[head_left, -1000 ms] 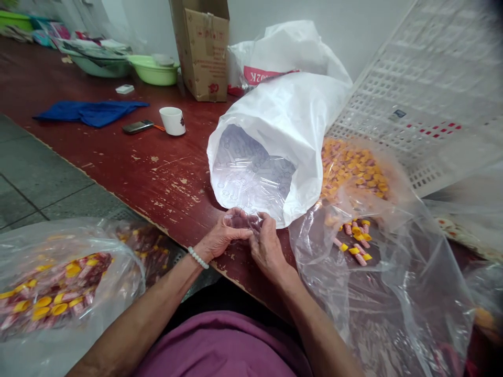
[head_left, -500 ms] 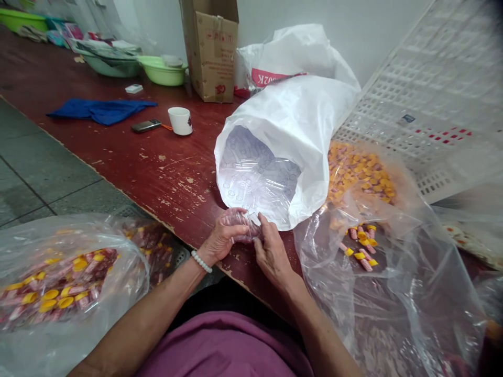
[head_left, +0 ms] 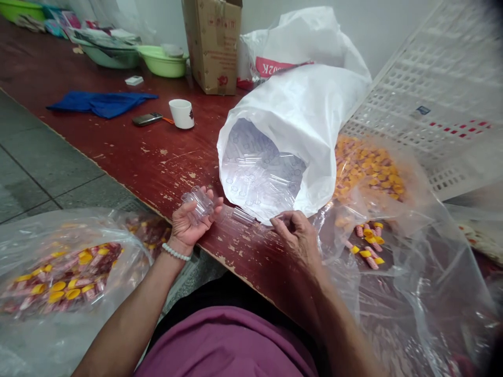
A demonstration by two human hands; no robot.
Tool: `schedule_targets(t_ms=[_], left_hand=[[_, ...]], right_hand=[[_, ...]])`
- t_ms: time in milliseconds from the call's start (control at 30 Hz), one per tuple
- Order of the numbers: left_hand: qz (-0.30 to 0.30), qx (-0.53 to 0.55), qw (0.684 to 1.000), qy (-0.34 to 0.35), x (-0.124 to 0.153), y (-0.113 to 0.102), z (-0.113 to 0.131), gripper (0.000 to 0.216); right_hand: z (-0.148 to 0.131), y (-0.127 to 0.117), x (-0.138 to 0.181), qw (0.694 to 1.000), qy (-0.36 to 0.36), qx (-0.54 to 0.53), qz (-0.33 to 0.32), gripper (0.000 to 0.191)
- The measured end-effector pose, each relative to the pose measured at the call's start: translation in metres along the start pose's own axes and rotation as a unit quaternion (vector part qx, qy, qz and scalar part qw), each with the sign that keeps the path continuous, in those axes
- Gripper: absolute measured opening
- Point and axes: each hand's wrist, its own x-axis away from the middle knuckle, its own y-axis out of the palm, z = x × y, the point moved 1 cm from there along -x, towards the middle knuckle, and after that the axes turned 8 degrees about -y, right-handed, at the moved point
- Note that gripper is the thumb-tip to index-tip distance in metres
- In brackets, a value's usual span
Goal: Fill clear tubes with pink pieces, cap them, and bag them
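Several clear plastic tubes (head_left: 199,204) lie across the upturned palm of my left hand (head_left: 187,224), its fingers curled up around them. My right hand (head_left: 301,238) is at the lower lip of a white sack (head_left: 298,104), thumb and fingertips pinched together; what they hold is hidden or too small to tell. Between my hands, another clear tube (head_left: 242,215) is at the table surface just below the sack's mouth. The sack lies on its side with its mouth facing me, and many clear tubes (head_left: 251,173) show inside it.
On the right, a clear bag (head_left: 393,293) holds yellow-capped pink tubes (head_left: 371,243), below a white plastic crate (head_left: 463,94). Another bag (head_left: 129,335) of capped tubes stands lower left. A cup (head_left: 182,114), phone (head_left: 147,119), blue cloth (head_left: 102,103) and carton (head_left: 214,47) are on the red table (head_left: 149,173).
My hands were together at the sack's mouth and have come apart. The left has moved left and turned palm up with the tubes; the right has shifted right.
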Motion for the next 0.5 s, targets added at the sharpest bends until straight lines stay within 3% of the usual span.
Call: schedule_targets(t_ms=[167, 233, 367, 500], left_hand=[[-0.04, -0.004, 0.999, -0.015, -0.002, 0.0, 0.0, 0.039], [-0.043, -0.021, 0.999, -0.011, -0.001, 0.001, -0.001, 0.043], [-0.011, -0.085, 0.996, -0.006, 0.004, 0.006, -0.003, 0.046], [0.044, -0.137, 0.989, 0.017, 0.009, 0.01, -0.005, 0.048]], right_hand=[[0.006, 0.028, 0.003, 0.995, 0.064, -0.074, -0.015, 0.033], [0.006, 0.037, 0.004, 0.995, 0.058, -0.075, -0.018, 0.033], [-0.008, 0.052, -0.007, 0.996, -0.062, 0.045, -0.048, 0.035], [-0.024, 0.075, -0.027, 0.955, -0.145, 0.218, -0.141, 0.03]])
